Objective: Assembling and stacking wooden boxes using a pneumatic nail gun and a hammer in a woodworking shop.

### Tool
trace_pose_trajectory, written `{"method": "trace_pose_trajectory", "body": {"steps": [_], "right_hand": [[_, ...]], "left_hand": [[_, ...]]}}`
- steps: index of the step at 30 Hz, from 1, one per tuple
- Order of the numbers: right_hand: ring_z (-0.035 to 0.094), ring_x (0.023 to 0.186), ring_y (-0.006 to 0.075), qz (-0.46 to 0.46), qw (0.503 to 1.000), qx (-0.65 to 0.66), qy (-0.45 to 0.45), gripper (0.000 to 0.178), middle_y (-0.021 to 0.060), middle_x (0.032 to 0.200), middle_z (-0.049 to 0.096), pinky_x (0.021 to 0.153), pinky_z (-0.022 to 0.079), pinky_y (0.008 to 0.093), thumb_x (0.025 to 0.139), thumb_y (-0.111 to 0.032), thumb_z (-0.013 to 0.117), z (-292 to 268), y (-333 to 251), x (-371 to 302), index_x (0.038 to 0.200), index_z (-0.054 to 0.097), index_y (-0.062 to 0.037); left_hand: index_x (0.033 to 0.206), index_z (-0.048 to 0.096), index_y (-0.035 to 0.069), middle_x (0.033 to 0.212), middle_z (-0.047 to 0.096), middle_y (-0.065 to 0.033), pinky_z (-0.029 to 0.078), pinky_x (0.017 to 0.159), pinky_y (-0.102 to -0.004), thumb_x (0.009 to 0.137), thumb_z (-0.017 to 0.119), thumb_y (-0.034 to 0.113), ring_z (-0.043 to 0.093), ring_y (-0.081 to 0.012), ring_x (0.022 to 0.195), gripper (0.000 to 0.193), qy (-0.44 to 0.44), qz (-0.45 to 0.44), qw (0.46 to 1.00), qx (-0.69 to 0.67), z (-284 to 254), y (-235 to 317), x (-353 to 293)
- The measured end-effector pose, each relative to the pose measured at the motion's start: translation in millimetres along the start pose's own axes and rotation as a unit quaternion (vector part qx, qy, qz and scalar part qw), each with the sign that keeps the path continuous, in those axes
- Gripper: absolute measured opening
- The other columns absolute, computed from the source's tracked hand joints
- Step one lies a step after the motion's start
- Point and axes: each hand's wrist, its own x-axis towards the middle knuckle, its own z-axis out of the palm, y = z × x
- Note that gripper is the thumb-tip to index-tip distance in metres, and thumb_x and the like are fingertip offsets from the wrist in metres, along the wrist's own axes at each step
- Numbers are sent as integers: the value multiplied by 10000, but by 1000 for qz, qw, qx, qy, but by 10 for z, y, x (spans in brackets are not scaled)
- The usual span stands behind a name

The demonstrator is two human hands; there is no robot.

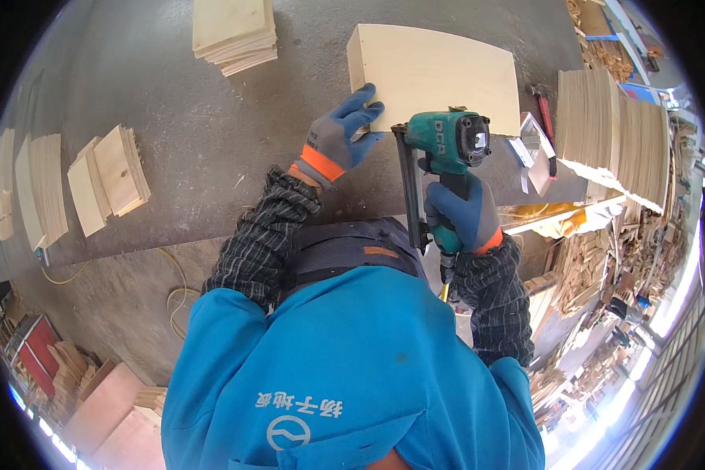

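Observation:
A pale wooden box (442, 74) lies on the grey worktable, its broad flat panel facing up. My left hand (345, 133), in a grey and blue glove with an orange cuff, rests at the box's near left corner, fingers spread against its edge. In my right hand (466, 210), gloved alike, is a green and black pneumatic nail gun (444, 141), gripped round its handle. The gun's nose is at the near edge of the box; its long black magazine points back toward me. Whether the nose touches the wood I cannot tell.
Stacks of thin wooden boards stand at the far side (235, 31), at the left (110, 178) and at the right (611, 129). A red-handled hammer (544, 110) and an open box of staple strips (534, 155) lie right of the wooden box. A yellow hose (182, 294) hangs below the table's near edge.

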Motion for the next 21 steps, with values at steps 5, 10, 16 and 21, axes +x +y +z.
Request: {"method": "trace_pose_trajectory", "body": {"steps": [5, 10, 16, 21], "right_hand": [[602, 632, 131, 9, 1000, -19, -7, 497, 40, 779, 628, 582, 479, 286, 950, -180, 659, 50, 28, 91, 1407, 642, 16], [603, 635, 129, -14, 999, -39, -7, 497, 41, 785, 629, 587, 484, 281, 942, -180, 665, 72, 100, 155, 1399, 646, 13], [660, 774, 123, 8, 997, -78, -3, 461, 65, 924, 751, 716, 550, 316, 941, -223, 708, 54, 108, 193, 1336, 709, 14], [647, 730, 109, 9, 998, -57, -2, 424, 58, 891, 739, 682, 538, 305, 945, -199, 698, 91, 84, 172, 1323, 727, -7]], "left_hand": [[1303, 756, 80, 1537, 607, -181, 586, 1087, -404, 810, 913, 105, 664, -331, 1337, 518, -12, 9, 1000, -23, -56, -2, 23], [1316, 753, 92, 1553, 594, -175, 556, 1136, -407, 818, 902, 93, 612, -333, 1401, 520, -30, 1, 998, -50, -65, -75, 18], [1372, 721, 114, 1575, 572, -165, 527, 1185, -414, 823, 892, 85, 568, -337, 1445, 576, -41, 4, 998, -49, -39, -107, 20], [1386, 712, 129, 1579, 568, -164, 531, 1184, -414, 816, 890, 79, 567, -338, 1447, 599, -38, 6, 998, -45, -42, -102, 18]]}}
